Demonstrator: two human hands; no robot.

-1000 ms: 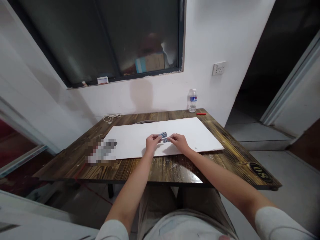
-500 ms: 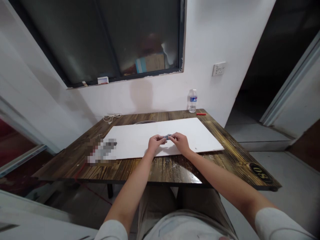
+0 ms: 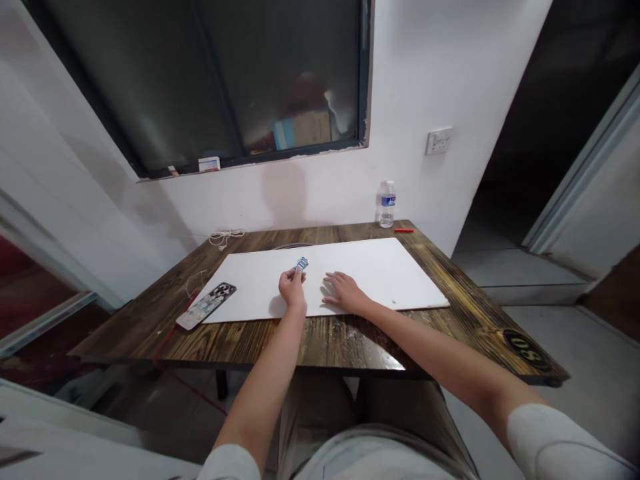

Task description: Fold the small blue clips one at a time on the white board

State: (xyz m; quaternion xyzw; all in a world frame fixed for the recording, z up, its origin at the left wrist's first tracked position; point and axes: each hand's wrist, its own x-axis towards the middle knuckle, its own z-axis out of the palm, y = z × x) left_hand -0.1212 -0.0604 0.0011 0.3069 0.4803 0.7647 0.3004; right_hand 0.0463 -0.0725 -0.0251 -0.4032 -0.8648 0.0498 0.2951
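Observation:
Between the thumb and fingers of my left hand (image 3: 293,287) is a small flat blue-and-white piece (image 3: 301,264), held up above the white board (image 3: 370,267). Its exact kind is too small to make out. To the right, my right hand (image 3: 345,293) hovers over or rests on the board with its fingers spread, holding nothing. The board lies flat across the middle of the dark wooden table (image 3: 280,340).
On the board's left end lies a phone (image 3: 206,307) with a red cord (image 3: 165,343) near it. A white cable (image 3: 226,235) is at the back left. A water bottle (image 3: 387,205) and a red pen-like stick (image 3: 404,231) are at the back right.
Both hands were together on the small piece. They have parted: my left hand has moved left with the piece, and my right hand has let go and opened.

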